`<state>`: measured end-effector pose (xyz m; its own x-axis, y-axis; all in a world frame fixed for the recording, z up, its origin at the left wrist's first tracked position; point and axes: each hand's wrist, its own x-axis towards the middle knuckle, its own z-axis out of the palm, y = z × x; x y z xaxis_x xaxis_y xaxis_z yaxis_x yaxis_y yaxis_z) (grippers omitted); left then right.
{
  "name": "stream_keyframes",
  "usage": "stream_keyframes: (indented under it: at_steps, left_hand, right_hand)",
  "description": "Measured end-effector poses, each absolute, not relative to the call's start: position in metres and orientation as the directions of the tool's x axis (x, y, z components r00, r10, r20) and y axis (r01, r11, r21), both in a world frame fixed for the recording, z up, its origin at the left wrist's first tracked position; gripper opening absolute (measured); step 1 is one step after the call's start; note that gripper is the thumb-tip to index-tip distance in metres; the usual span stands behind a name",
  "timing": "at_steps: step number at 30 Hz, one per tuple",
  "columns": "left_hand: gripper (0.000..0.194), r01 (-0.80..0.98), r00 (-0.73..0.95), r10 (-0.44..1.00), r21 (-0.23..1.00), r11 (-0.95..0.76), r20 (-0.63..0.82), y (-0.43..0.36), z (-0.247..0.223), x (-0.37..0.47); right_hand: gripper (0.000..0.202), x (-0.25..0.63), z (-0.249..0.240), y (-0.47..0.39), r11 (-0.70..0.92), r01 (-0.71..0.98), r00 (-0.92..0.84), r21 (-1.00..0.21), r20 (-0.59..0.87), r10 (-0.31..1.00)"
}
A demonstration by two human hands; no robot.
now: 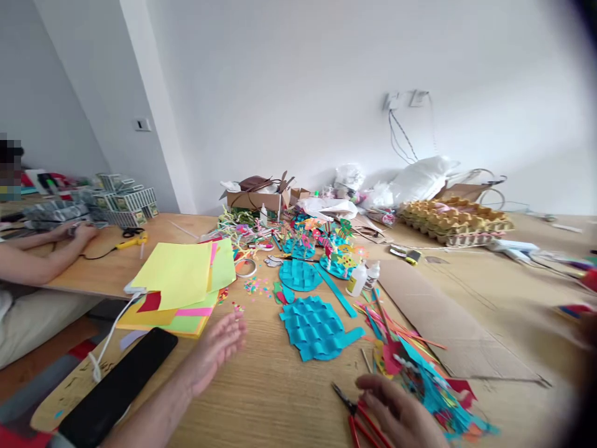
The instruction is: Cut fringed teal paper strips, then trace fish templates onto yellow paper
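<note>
My left hand [219, 348] is held over the table with nothing in it, its fingers stretched and a little apart, near the coloured paper sheets [175, 274]. At the bottom, my right hand [401, 414] is loosely curved beside red-handled pliers [352, 407]. Its thumb side overlaps the handles, and whether it touches them I cannot tell. Between and beyond my hands lies a woven blue paper piece [314, 330] with a strip sticking out to the right. A rounder woven blue piece [300, 275] is behind it. Two white glue bottles [357, 280] stand to the right.
Coloured paper strips and scraps [424, 373] lie at my right, next to a cardboard sheet [448, 323]. A black phone [121, 386] is at my left. Egg trays [457, 221] and a cardboard box [256, 202] stand at the back. Another person's hands [77, 231] rest at far left.
</note>
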<state>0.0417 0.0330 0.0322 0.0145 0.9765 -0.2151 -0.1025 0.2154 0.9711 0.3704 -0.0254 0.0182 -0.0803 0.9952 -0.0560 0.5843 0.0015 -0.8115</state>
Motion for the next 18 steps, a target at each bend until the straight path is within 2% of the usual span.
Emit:
stream_keyframes:
  at_steps: [2,5,12,18]
  left_hand:
    - [0.040,-0.346,0.097,0.932,0.866,0.361,-0.349,0.021,0.029,0.066]
    - [0.045,-0.487,0.099,0.901,0.769,0.414,-0.422,0.017,0.021,0.093]
    - [0.052,-0.515,0.086,0.892,0.747,0.422,-0.444,0.038,0.012,0.121]
    - [0.048,-0.490,0.091,0.879,0.747,0.450,-0.469,0.044,0.019,0.128]
  right_hand:
    - [0.028,0.376,0.038,-0.010,-0.006,0.527,-0.027,-0.850,-0.024,0.999]
    - [0.028,0.380,0.055,0.023,-0.019,0.587,-0.031,-0.810,-0.046,0.998]
    - [0.013,0.376,0.035,0.100,-0.113,0.745,0.011,-0.657,-0.158,0.987]
    - [0.026,0.371,0.017,0.123,-0.198,0.803,0.039,-0.562,-0.282,0.959]
